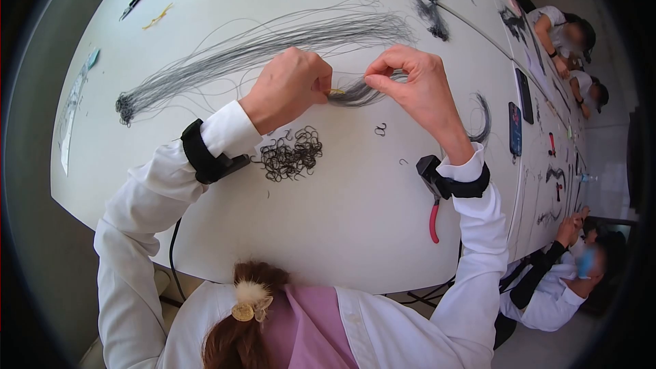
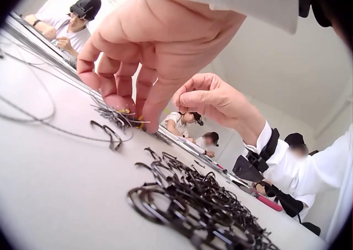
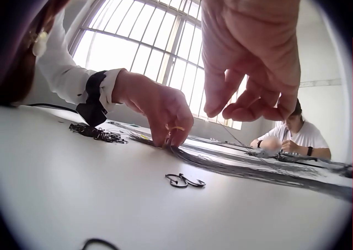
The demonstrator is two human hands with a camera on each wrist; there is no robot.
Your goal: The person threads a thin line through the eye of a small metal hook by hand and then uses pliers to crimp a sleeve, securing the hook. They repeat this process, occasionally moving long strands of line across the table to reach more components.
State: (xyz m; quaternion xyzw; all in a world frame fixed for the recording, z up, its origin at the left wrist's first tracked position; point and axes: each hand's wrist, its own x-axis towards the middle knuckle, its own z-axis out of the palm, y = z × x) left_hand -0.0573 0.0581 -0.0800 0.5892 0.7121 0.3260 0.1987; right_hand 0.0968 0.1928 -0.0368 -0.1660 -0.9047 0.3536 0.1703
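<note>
My left hand (image 1: pixel 288 90) grips a bundle of grey fishing line (image 1: pixel 361 96) near its yellow tie (image 1: pixel 336 91), low over the white table. In the left wrist view, cut line ends (image 2: pixel 113 115) stick out beneath its fingertips. To the right, my right hand (image 1: pixel 418 87) is raised with thumb and forefinger together, pinching a thin strand (image 3: pixel 234 135) that shows below them in the right wrist view. A pile of dark fish hooks (image 1: pixel 292 156) lies just below my left hand. Two loose hooks (image 1: pixel 380 130) sit between the hands, nearer me.
A long spread bundle of grey line (image 1: pixel 225 61) lies beyond my hands. Red-handled pliers (image 1: pixel 434 222) rest beside my right wrist, with a single hook (image 1: pixel 403 161) nearby. A phone (image 1: pixel 514 128) lies at the right. Other people (image 1: pixel 557 34) sit along the right side.
</note>
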